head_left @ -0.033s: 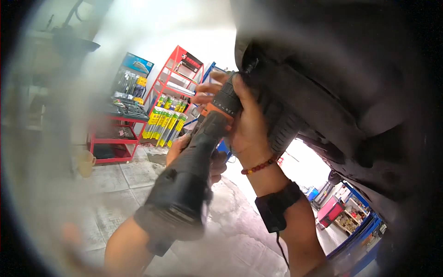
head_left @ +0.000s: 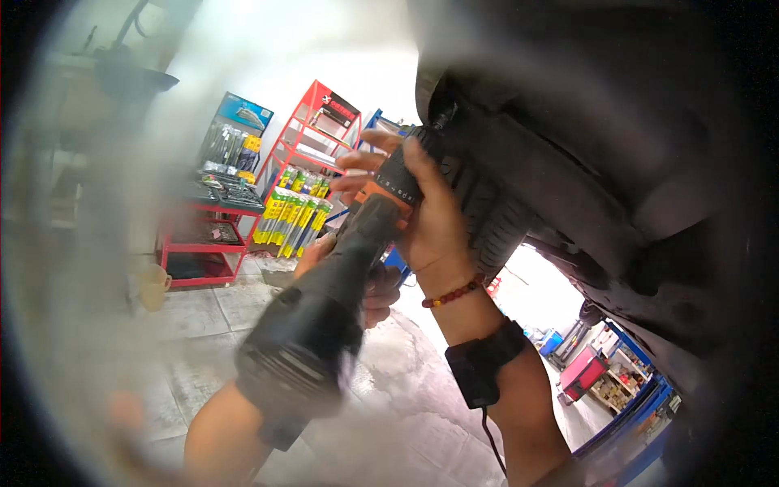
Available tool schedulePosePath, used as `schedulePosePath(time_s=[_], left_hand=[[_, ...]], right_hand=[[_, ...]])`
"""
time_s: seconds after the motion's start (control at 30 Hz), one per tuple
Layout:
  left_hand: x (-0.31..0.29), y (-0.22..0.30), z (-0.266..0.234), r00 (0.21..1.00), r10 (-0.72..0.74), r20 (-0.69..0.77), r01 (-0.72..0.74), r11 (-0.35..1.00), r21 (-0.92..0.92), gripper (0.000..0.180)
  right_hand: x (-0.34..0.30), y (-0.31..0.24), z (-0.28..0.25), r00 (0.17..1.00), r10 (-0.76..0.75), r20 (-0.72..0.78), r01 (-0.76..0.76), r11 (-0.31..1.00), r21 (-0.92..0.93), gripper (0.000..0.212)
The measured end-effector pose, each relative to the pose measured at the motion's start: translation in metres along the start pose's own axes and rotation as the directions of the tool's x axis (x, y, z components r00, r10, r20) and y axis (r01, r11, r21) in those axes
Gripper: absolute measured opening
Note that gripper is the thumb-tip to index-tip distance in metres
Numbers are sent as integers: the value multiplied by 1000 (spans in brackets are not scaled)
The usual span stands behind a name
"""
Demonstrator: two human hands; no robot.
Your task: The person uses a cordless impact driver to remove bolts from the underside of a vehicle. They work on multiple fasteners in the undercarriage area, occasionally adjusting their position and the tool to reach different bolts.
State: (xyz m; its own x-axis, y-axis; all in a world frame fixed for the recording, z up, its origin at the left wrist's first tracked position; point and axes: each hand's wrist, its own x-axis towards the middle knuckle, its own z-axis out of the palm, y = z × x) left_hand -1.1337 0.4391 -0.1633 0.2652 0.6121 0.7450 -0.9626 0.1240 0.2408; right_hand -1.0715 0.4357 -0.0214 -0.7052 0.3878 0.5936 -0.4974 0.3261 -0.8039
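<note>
Nearby, a tire (head_left: 499, 231) crowds the drill (head_left: 337, 272), with red shelving (head_left: 312, 128) beyond.

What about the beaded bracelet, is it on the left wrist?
No, the bracelet circles the right wrist, just below the right hand at the front of the drill.

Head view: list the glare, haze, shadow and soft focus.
Head view: white wall largely blown out; head view: milky haze smears the left side; head view: dark vehicle body sunk in shadow, little detail showing; head view: power tool soft at its near end; head view: corners black.
</note>
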Motion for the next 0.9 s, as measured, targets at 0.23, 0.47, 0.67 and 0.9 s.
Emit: schedulePosePath(time_s=[0.23, 0.47, 0.67, 0.9], left_hand=[[-20, 3, -2, 912, 274, -305, -163, 924, 345, 25], [-93, -6, 40, 407, 819, 404, -349, -270, 898, 35], [-68, 11, 113, 287, 958, -2, -208, 65, 976, 45], [-51, 15, 138, 16, 995, -101, -271, 102, 957, 35]], right_hand=[[3, 16, -15, 997, -72, 39, 69, 993, 93, 32], [7, 18, 1, 973, -173, -150, 160, 983, -91, 31], [8, 20, 11, 945, -252, -210, 233, 966, -113, 31], [-15, 67, -4, 919, -385, -89, 394, 911, 123, 44]])
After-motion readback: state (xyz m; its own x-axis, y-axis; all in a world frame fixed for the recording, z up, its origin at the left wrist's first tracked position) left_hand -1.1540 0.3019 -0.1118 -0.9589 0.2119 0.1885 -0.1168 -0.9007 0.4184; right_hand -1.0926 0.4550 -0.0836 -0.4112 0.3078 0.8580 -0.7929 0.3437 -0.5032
